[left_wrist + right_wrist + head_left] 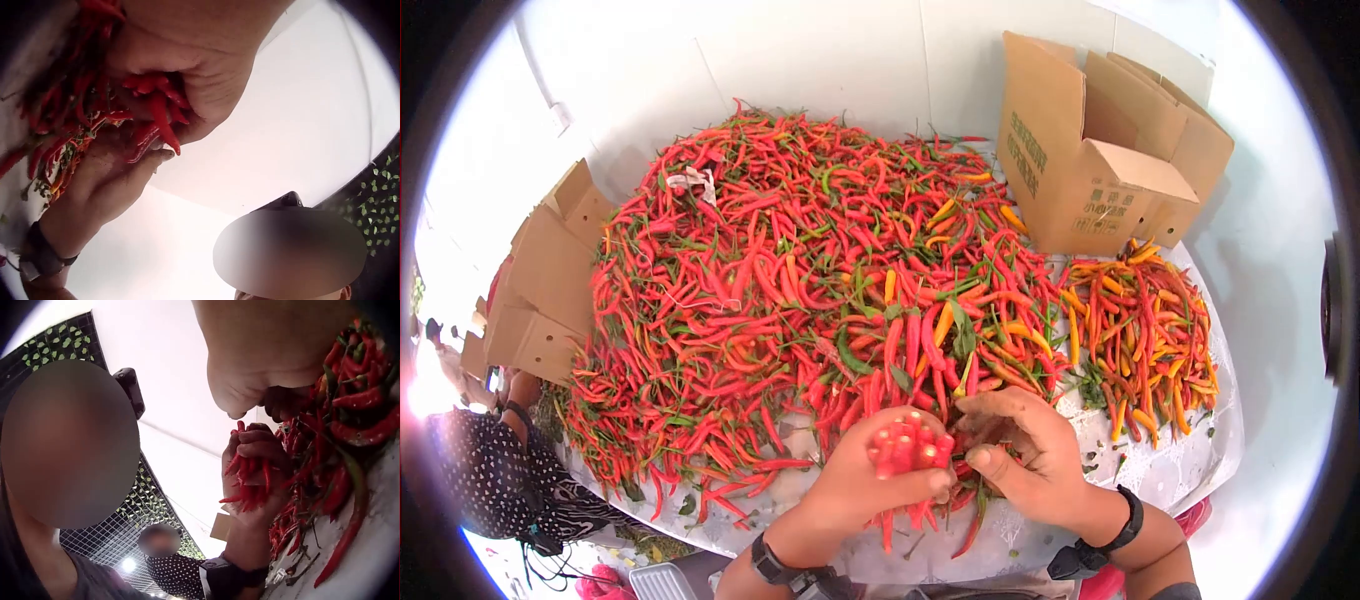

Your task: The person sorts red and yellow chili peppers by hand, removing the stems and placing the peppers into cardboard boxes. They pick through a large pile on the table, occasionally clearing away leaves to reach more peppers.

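Note:
A bunch of red chillies (908, 445) is gripped in the left hand (862, 475), their cut-looking ends facing up in the head view. The left wrist view shows tips of these chillies (161, 119) poking out of the curled left hand (187, 56). Beside it, the right hand (1035, 455) is bent over the near edge of the chilli pile (800, 270), thumb and fingers apart in the head view. In the right wrist view the right hand's (269, 356) fingertips are dark and partly hidden, so what they touch is unclear. There the left hand (259, 456) holds the bunch.
A smaller heap of orange and red chillies (1145, 345) lies right on the pale tabletop (1140, 475). An open cardboard box (1050, 150) stands behind it; another box (545, 290) is at the left. A person in dotted clothing (485, 475) is at the far left.

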{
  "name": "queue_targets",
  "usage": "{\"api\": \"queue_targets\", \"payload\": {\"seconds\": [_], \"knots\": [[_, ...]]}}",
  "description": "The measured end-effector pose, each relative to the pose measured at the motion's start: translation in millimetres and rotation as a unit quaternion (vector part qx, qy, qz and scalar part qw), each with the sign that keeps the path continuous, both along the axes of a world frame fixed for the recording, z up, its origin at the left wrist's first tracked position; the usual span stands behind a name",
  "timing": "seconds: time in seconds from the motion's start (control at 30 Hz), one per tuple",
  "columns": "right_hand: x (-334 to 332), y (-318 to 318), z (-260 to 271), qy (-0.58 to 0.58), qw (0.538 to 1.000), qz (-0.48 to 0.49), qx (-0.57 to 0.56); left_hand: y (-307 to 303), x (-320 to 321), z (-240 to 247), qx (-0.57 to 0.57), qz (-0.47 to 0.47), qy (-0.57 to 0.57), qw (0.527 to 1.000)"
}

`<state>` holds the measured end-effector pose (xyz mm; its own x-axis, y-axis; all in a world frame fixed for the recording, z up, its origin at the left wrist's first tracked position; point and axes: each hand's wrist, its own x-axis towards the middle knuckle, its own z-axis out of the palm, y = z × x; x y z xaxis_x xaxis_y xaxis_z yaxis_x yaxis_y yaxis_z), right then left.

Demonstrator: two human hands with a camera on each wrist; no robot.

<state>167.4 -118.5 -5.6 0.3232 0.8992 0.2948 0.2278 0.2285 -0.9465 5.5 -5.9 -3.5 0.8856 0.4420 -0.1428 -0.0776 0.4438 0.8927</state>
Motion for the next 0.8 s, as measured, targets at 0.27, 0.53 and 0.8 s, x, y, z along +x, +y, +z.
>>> {"api": "queue_targets", "payload": {"seconds": [0.27,0.53,0.8], "knots": [[4.0,2.6,-3.4,-0.168,0.982,0.017,0.078,-6.4,0.2,14.1,0.003,0.236,-0.050,0.971],[11.7,5.1,-13.9,-0.291,0.950,-0.054,0.097,-27.3,29.8,107.2,0.299,0.260,-0.132,0.909],[16.9,-13.5,-6.3,-0.335,0.920,-0.073,0.192,-43.7,167.4,213.6,0.626,0.345,-0.338,0.613]]}}
